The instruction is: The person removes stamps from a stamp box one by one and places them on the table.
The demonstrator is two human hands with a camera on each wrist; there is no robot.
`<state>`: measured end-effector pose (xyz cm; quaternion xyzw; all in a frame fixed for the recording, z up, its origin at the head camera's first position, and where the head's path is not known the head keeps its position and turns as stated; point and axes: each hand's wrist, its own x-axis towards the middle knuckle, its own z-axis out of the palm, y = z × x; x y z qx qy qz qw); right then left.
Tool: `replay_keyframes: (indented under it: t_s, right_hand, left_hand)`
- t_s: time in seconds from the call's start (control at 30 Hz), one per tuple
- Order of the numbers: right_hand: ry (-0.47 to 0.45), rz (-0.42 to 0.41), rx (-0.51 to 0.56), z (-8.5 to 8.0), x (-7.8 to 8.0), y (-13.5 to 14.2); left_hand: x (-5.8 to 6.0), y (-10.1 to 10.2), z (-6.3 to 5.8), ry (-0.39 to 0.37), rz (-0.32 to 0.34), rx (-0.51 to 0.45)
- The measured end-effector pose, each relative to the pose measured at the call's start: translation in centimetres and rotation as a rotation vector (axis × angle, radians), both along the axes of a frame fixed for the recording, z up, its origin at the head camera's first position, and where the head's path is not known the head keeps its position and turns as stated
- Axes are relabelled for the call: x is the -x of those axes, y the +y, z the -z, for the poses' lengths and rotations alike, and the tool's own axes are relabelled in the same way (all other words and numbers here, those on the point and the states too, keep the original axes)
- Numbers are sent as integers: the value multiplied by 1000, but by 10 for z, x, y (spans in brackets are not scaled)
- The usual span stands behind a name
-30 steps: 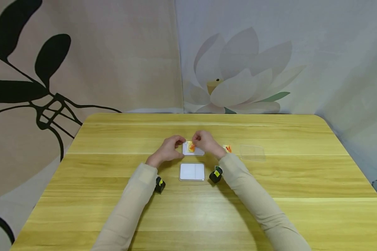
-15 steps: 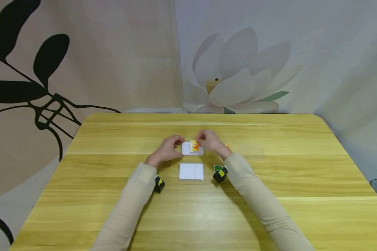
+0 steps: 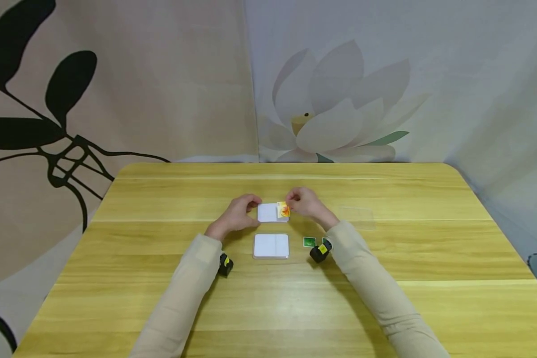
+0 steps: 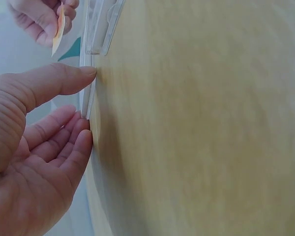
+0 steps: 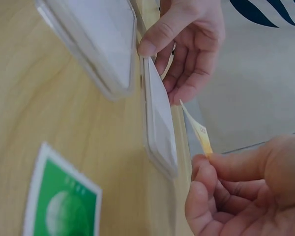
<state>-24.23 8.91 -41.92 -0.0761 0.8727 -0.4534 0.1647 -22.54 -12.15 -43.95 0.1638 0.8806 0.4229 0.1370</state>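
In the head view my left hand holds the left end of a flat clear case with a white insert, thumb on its near edge and fingers on the far edge. My right hand pinches a small yellow-orange stamp by its right side. The right wrist view shows this stamp slightly bent and raised above the white surface, between thumb and index finger. Closer to me lies a second white-filled clear case. A green stamp with a white border lies to its right.
A thin transparent plastic piece lies flat on the wooden table, right of the right hand. Part of another green item shows beside the right wrist camera. A printed curtain hangs behind the table.
The right hand has moved right, carrying the yellow-orange stamp from over the case's middle to its right end. The green stamp has come into view; another orange stamp is now hidden. The left hand stays.
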Motion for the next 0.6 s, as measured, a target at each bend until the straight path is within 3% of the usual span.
replay_keyframes:
  t_s: [0.6]
  right_hand:
    - [-9,23,-38,5,-3,24]
  left_hand:
    - [0,-1,-1,10,6,11]
